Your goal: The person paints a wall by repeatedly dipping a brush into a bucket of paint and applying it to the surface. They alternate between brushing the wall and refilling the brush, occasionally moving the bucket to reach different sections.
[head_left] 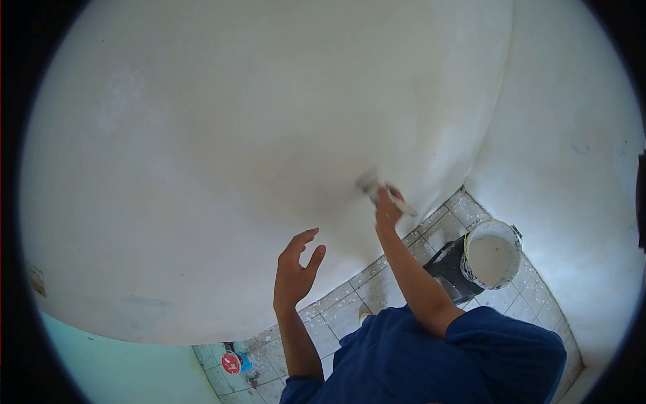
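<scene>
My right hand (388,207) is closed around the pale handle of a paintbrush (368,182). The brush head is blurred and lies at the off-white wall (222,168); whether the bristles touch it I cannot tell. My left hand (295,273) is raised in front of the same wall, lower and to the left of the brush, with its thumb and fingers apart and nothing in it. A bucket (517,256) holding whitish paint stands on the right, below the brush.
Under the bucket is a dark object (452,269). The tiled floor (343,313) is spotted with white. A red-lidded container (231,363) sits at the lower left, near a pale green wall (134,370). Another white wall (572,168) rises at the right.
</scene>
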`<state>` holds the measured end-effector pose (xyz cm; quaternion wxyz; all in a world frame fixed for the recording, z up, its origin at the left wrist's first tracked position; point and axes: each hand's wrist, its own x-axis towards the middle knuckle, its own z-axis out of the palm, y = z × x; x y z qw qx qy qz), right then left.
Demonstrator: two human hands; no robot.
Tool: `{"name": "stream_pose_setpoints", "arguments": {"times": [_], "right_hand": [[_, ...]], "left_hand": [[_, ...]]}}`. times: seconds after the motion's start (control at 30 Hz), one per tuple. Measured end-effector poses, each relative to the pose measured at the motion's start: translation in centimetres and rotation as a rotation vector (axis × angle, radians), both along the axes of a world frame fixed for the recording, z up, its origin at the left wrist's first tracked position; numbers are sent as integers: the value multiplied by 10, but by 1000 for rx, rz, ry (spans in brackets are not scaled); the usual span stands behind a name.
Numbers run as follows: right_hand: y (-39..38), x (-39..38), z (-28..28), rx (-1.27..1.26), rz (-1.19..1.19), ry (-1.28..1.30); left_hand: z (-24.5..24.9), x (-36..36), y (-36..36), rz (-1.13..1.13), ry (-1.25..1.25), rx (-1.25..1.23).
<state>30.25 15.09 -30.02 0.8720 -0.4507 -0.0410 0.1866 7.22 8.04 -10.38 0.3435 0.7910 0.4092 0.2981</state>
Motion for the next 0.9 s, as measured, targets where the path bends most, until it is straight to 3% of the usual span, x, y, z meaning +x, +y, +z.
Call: {"name": "stream_pose_setpoints", "arguments": {"times": [0.03,0.07,0.17,0.2,0.23,0.3,0.4,0.43,0.47,0.53,0.57,0.63,0.7,0.8,0.9], "right_hand": [[-13,-2,-43,-121,-10,225],[-30,-4,-46,-214,18,312],[-7,8,-3,35,4,200],[13,14,37,122,24,147],[5,8,122,130,31,146],[-11,2,229,351,80,32],[-21,-17,300,479,44,-129],[-22,-22,304,485,16,-179],[-8,-24,269,346,-25,-277],[14,-35,158,26,-67,-328],[13,-40,89,-75,-187,-494],[-7,-51,-31,-389,-103,-334],[-36,-58,-63,-301,-4,240],[-10,-47,11,26,34,231],[-8,-42,194,256,75,94]], "left_hand": [[0,-4,-1,4,12,-4],[0,-8,-1,13,19,0],[-1,-14,0,33,23,7],[-1,-15,0,33,27,4],[0,-15,2,30,26,6],[1,-13,3,13,9,8],[-2,-11,6,-7,1,2],[-3,-12,5,-11,2,-3],[-5,-14,4,-12,3,-8],[-6,-15,6,-17,-8,0],[-5,-16,7,-17,-7,1],[-5,-21,3,-11,-5,-5],[-7,-31,-1,-10,8,0],[-4,-37,5,8,10,6],[-3,-44,6,11,29,-24]]}}
